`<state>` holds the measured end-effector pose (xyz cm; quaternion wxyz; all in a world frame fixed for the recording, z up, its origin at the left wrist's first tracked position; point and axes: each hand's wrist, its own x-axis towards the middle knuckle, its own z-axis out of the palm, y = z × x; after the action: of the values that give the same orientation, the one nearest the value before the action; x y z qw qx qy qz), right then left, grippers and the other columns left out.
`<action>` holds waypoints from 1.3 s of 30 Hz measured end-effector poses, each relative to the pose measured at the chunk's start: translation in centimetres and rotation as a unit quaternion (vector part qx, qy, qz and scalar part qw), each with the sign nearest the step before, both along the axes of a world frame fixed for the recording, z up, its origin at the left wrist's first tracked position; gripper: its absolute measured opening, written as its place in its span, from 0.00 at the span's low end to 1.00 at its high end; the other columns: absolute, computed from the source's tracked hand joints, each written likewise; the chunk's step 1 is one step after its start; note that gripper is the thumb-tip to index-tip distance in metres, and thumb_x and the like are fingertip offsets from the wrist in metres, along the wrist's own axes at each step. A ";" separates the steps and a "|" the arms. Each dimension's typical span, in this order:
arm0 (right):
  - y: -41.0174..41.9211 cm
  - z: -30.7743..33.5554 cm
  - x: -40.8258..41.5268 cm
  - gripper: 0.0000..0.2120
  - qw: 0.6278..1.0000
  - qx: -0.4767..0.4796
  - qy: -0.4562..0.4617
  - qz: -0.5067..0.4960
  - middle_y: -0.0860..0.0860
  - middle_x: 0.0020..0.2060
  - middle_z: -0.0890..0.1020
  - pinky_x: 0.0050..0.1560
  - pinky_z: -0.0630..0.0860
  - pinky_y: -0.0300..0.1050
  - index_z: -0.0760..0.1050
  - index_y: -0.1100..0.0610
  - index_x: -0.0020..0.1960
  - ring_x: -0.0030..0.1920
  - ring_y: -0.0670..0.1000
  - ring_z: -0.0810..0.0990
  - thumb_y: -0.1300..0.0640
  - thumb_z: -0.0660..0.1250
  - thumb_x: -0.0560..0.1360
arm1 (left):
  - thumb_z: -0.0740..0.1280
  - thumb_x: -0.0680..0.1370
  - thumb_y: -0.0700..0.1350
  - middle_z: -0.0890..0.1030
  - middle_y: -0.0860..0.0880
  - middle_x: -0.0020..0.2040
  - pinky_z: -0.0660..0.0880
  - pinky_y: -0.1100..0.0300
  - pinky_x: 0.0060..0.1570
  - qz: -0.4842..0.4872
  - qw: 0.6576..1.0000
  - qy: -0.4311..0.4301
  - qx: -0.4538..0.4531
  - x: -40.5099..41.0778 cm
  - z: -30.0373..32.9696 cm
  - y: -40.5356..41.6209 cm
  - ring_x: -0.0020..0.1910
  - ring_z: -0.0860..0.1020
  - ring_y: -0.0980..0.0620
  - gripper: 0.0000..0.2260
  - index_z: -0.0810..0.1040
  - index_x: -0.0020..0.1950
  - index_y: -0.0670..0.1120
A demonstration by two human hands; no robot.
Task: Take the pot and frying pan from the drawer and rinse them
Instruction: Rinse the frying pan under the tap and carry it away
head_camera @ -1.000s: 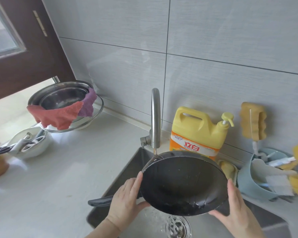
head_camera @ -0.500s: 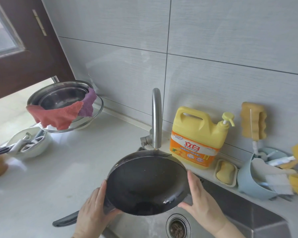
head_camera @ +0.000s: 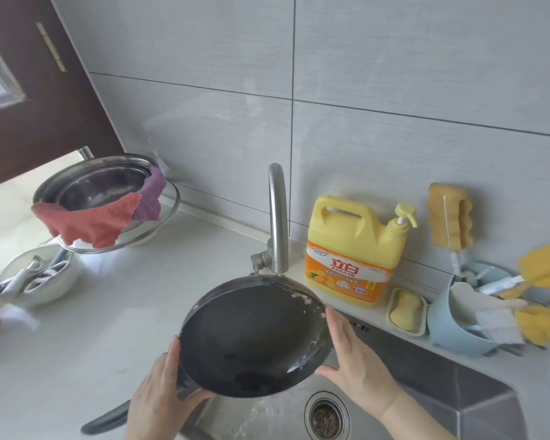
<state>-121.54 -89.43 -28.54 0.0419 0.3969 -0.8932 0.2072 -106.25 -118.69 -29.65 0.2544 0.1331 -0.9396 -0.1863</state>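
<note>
The black pan (head_camera: pixel 251 338) is tilting over the sink (head_camera: pixel 451 404), its inside facing the camera, wet along the 2 o'clock rim where drops are clinging right under the tap (head_camera: pixel 278 217). Its dark handle (head_camera: pixel 107 420) is pointing toward 8 o'clock over the tabletop (head_camera: pixel 134 312). The left hand (head_camera: pixel 159 398) is gripping the pan's rim at 8 o'clock, thumb curled over the edge; the right hand (head_camera: pixel 353 363) is pressing the rim at 4 o'clock with straight fingers. Water is splashing on the sink floor beside the drain (head_camera: pixel 327 416). At 10 o'clock a steel pot (head_camera: pixel 89 185) is sitting in a glass bowl (head_camera: pixel 169 211), with a red cloth (head_camera: pixel 86 225) and a purple cloth (head_camera: pixel 151 198) draped over its rim. At 9 o'clock a white bowl (head_camera: pixel 54 284) is holding utensils I cannot identify. At 2 o'clock, behind the pan, a yellow detergent jug (head_camera: pixel 353 249) is standing against the wall, just beside a soap dish (head_camera: pixel 407 312) holding a yellow bar. At 3 o'clock a blue caddy (head_camera: pixel 451 331) is holding brushes and yellow sponges, with a tan sponge (head_camera: pixel 448 214) on a stick rising above it.
</note>
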 end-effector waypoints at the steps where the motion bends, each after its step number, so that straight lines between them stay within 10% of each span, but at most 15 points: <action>1: 0.7 -0.1 0.1 0.69 1.000 -0.001 -0.001 -0.009 0.55 0.75 0.56 0.46 0.79 0.36 0.42 0.58 0.79 0.53 0.51 0.84 0.43 0.84 0.55 | 0.54 0.71 0.76 0.73 0.48 0.54 0.77 0.56 0.29 -0.009 1.000 -0.011 -0.003 -0.4 0.0 0.4 0.47 0.74 0.50 0.43 0.60 0.72 0.44; 7: 6.0 -0.4 0.2 0.73 0.996 -0.036 -0.001 -0.078 0.58 0.70 0.68 0.49 0.78 0.42 0.42 0.55 0.80 0.64 0.56 0.75 0.48 0.86 0.50 | 0.58 0.73 0.73 0.78 0.48 0.54 0.78 0.59 0.36 -0.075 0.996 -0.032 -0.025 -3.0 -0.3 3.7 0.50 0.77 0.52 0.42 0.59 0.74 0.43; 11: 8.3 1.2 0.6 0.78 0.988 -0.022 -0.011 -0.151 0.67 0.59 0.79 0.43 0.77 0.41 0.43 0.56 0.79 0.49 0.63 0.84 0.48 0.86 0.42 | 0.57 0.75 0.70 0.71 0.51 0.52 0.75 0.61 0.40 -0.114 0.992 0.014 -0.048 -4.6 0.8 6.1 0.48 0.74 0.54 0.40 0.58 0.74 0.41; 18: 11.7 3.1 1.2 0.59 0.979 -0.084 0.013 -0.187 0.69 0.60 0.76 0.37 0.79 0.47 0.44 0.55 0.80 0.49 0.64 0.84 0.37 0.73 0.62 | 0.67 0.70 0.65 0.77 0.47 0.47 0.79 0.57 0.36 -0.160 0.981 0.064 -0.084 -6.1 2.0 8.4 0.42 0.78 0.50 0.46 0.51 0.79 0.45; 34: 12.9 4.8 2.8 0.77 0.975 -0.060 -0.028 -0.211 0.72 0.60 0.76 0.30 0.80 0.49 0.41 0.54 0.80 0.44 0.65 0.85 0.53 0.87 0.44 | 0.81 0.59 0.59 0.80 0.44 0.42 0.79 0.58 0.33 -0.172 0.970 0.101 -0.140 -6.3 4.4 9.3 0.36 0.81 0.47 0.53 0.55 0.74 0.42; 39: 11.9 3.4 2.5 0.59 0.977 -0.081 0.007 -0.196 0.71 0.61 0.75 0.48 0.75 0.42 0.42 0.55 0.80 0.53 0.63 0.82 0.34 0.73 0.64 | 0.81 0.58 0.61 0.80 0.46 0.44 0.80 0.59 0.32 -0.157 0.980 0.050 -0.109 -5.6 2.7 8.1 0.37 0.81 0.49 0.59 0.52 0.78 0.45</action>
<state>-119.05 -77.49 -25.16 0.1200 0.2109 -0.9336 0.2637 -111.89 -110.61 -26.93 0.2816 -0.0537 -0.9497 -0.1263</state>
